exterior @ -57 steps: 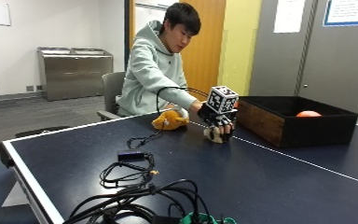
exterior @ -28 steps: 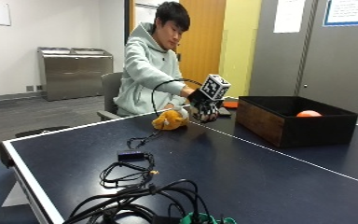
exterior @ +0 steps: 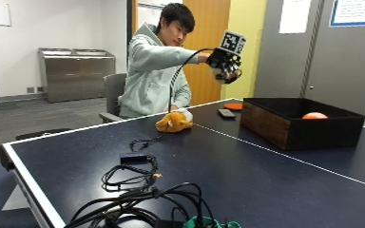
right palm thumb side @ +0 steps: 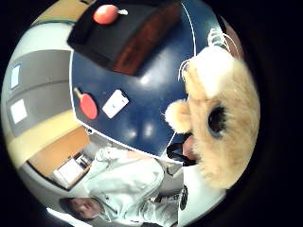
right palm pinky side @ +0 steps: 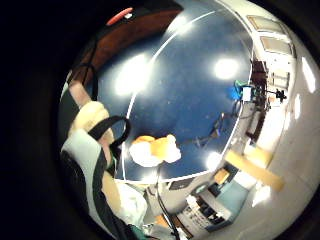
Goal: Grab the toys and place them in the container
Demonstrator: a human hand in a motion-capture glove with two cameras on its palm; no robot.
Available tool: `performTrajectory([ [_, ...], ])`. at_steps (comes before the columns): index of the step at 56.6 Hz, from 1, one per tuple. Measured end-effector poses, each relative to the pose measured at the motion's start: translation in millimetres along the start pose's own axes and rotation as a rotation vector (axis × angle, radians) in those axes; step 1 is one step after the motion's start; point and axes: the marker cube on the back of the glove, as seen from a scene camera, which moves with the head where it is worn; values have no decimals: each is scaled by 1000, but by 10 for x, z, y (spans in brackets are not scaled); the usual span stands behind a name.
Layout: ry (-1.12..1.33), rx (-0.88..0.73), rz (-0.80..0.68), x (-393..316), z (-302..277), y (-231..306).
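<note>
Raised since the earlier frame: gloved right hand (exterior: pixel 225 64), now held high above the table (exterior: pixel 245 175), between the person's head and the box (exterior: pixel 299 121), where half a second ago it was low near the table surface. Fingers curled round a small tan plush toy (right palm thumb side: pixel 222 113), seen close to the palm as pale fluffy fur with a dark eye and white whiskers. Left lying on the table in front of the person: a second toy (exterior: pixel 173 122), orange-yellow with a white patch, in the same spot as before. Inside the dark wooden box: an orange ball (exterior: pixel 314 115). Beyond the box: a red paddle (right palm thumb side: pixel 86 104) and a small white card (right palm thumb side: pixel 115 103). Nearer the camera: loose black cables (exterior: pixel 135 190).
</note>
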Motion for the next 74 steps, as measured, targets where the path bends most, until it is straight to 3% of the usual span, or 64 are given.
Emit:
performTrajectory([
  [2, -19, 34, -44, -36, -125, -34],
  [5, 8, 95, 145, -35, -289, -214],
  [7, 12, 139, 175, -86, -383, -296],
  [9, 7, 183, 118, -117, -451, -347],
  [13, 48, 276, -176, 100, -493, -434],
  [21, -51, 450, -177, -612, -487, -724],
  [26, -150, 494, -22, -802, -410, -906],
  [32, -305, 337, 190, -552, -294, -1123],
  [39, -316, 338, 169, -526, -277, -1066],
  [42, -341, 332, 178, -226, -316, -1007],
  [47, -223, 338, 52, -165, -295, -755],
  [53, -19, 357, 106, 728, -221, -519],
  [57, -48, 364, 185, 513, -229, -288],
  [62, -84, 349, 113, 120, -159, 203],
  [74, -38, 254, 223, 857, 461, 1032],
])
